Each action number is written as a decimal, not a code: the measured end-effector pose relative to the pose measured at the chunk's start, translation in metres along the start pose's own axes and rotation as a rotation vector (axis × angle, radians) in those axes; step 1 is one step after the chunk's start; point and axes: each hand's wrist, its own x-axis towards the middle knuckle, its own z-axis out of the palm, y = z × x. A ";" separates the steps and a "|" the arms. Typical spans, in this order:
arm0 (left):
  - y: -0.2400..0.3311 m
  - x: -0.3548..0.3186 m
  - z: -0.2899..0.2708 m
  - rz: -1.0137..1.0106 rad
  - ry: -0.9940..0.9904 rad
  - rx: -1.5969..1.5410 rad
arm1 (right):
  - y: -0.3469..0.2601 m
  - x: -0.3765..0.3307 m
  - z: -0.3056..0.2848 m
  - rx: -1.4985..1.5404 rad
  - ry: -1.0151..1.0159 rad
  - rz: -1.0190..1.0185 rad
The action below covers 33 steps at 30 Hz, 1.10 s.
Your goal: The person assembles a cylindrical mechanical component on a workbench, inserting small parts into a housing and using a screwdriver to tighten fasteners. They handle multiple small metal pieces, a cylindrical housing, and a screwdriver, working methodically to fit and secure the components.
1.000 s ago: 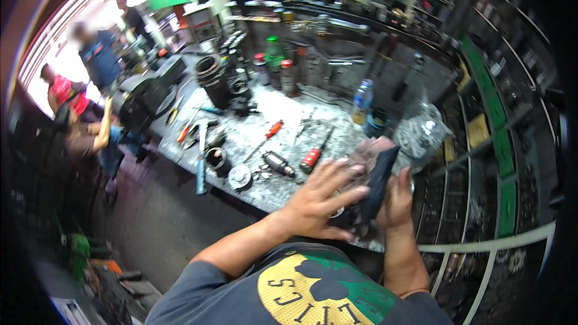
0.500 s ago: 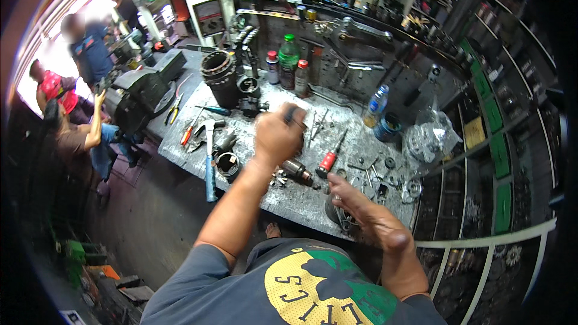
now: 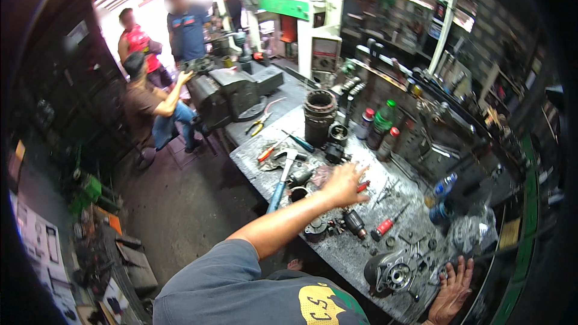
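My left hand (image 3: 343,188) reaches over the middle of the metal workbench (image 3: 289,121), fingers spread. A small red object (image 3: 362,186) shows beside its fingers, partly hidden, and I cannot tell whether they touch. Behind the wrist lies a crumpled pinkish rag (image 3: 323,176). Nearer me are a dark cylindrical motor part (image 3: 355,224) and a red-handled screwdriver (image 3: 384,229). My right hand (image 3: 454,289) is open with fingers apart at the bench's right end. To its left sits a round metal housing (image 3: 376,271) with a bearing in its centre.
A blue-handled hammer (image 3: 278,192) lies left of my forearm. Toward the back stand a tall dark cylinder (image 3: 319,121), spray cans and a green-capped bottle (image 3: 383,119). A plastic bag of parts (image 3: 472,232) stands right. Several people are beyond a large vise (image 3: 232,93).
The view has swung left. My left hand, earlier closed around a small dark thing, now has its fingers spread lower over the bench. My right hand has moved right of the housing, fingers spreading.
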 end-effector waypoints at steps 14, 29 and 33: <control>0.248 -0.120 0.030 0.078 -0.346 -0.393 | 0.008 0.041 -0.046 -0.598 -0.608 0.039; 0.238 -0.093 0.046 0.391 -0.326 -0.315 | 0.115 0.013 -0.142 -0.377 -0.490 0.660; 0.237 -0.098 0.051 0.404 -0.274 -0.341 | 0.114 0.018 -0.117 -0.423 -0.401 0.665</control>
